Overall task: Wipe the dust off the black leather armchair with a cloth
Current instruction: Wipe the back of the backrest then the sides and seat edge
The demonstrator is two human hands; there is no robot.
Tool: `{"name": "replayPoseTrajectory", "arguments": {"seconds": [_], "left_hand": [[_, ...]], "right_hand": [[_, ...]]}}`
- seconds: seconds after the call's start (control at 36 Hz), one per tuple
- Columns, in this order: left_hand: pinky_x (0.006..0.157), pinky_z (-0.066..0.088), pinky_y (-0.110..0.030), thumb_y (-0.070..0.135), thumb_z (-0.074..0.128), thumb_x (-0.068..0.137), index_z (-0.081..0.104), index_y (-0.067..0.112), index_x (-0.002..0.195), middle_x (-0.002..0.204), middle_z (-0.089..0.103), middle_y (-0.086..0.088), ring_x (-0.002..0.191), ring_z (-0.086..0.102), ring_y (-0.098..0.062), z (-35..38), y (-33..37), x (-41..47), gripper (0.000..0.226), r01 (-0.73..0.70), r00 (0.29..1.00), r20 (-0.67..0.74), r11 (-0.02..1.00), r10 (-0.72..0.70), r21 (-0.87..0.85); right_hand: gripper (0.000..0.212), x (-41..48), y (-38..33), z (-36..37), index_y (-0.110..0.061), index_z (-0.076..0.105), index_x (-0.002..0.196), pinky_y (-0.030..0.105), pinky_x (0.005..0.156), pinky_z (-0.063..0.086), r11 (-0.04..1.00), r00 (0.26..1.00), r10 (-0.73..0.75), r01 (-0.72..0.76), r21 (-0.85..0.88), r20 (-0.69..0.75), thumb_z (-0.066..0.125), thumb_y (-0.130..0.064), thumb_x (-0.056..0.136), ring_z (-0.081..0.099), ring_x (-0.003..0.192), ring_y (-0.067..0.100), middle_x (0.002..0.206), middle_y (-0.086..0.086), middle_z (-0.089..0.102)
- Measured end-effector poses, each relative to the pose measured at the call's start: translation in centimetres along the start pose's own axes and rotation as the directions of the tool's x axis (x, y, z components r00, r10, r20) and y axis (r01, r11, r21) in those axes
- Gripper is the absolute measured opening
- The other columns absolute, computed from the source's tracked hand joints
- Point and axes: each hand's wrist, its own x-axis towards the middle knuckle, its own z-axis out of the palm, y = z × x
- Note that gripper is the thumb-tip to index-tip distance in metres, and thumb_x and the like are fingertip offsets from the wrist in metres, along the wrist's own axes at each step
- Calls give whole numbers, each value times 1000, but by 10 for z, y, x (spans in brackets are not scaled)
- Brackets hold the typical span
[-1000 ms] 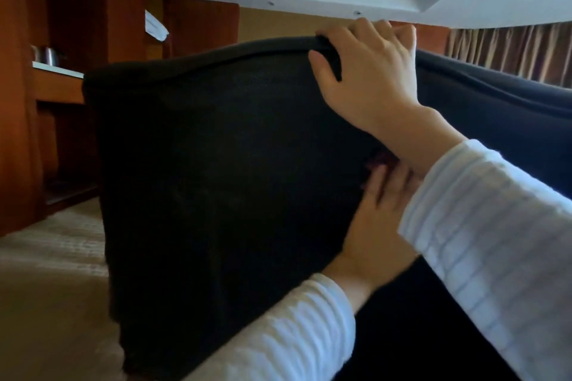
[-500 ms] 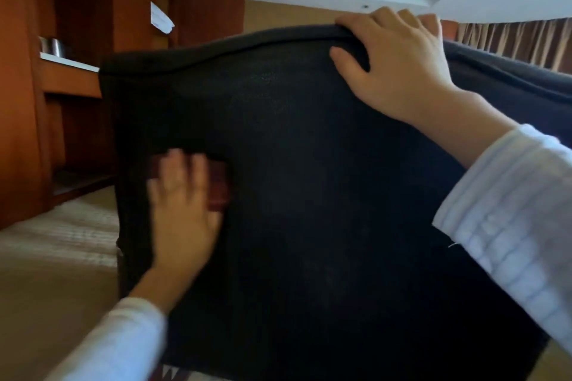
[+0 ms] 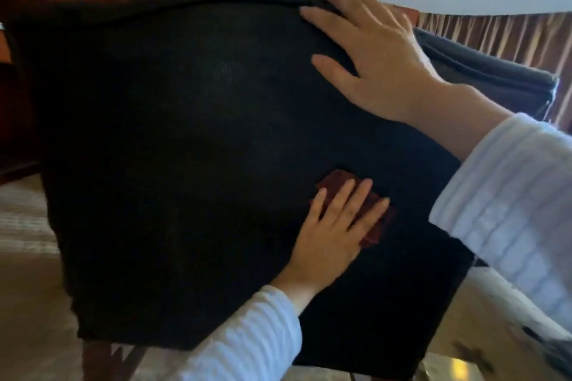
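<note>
The black armchair (image 3: 185, 133) fills most of the view, its broad back panel facing the camera. The left hand (image 3: 334, 232) lies flat on the lower right part of that panel, fingers straight and spread, pressing a dark red cloth (image 3: 378, 226) against the leather (only the cloth's edges show past the fingertips). The right hand (image 3: 377, 59) rests open on the chair's top edge, fingers laid over the rim and thumb spread on the panel below, grasping nothing. Both arms wear white ribbed sleeves (image 3: 510, 210). Pale carpet (image 3: 24, 257) lies beneath, and a striped curtain (image 3: 495, 31) hangs behind.
</note>
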Motion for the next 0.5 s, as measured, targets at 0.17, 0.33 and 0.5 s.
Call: {"name": "replayPoseTrajectory", "arguments": {"seconds": [0.17,0.33,0.5], "left_hand": [[117,6,-44,34,53,79,26,34,148,155,22,-3,143,15,-25,8,-32,-34,73,-121,992,55,984,114,131],[106,14,-63,23,76,63,14,27,147,150,18,-22,138,19,-40,-5,-136,-153,105,297,935,119,919,-335,258],[113,17,-61,8,36,93,7,24,153,158,-2,-19,146,1,-37,-34,-168,-208,67,722,688,64,674,-723,-156]], "right_hand": [[64,-52,42,-1,-30,20,151,52,112,17,981,982,188,-190,-50,-35,35,-55,95,24,140,34,154,12,26],[53,-80,3,11,-17,40,143,57,111,22,994,983,76,-89,-67,-169,45,-37,95,30,137,37,148,18,35],[34,-113,-66,44,-12,64,122,53,108,29,980,957,-173,190,51,-231,54,-16,91,49,126,32,133,15,55]]}}
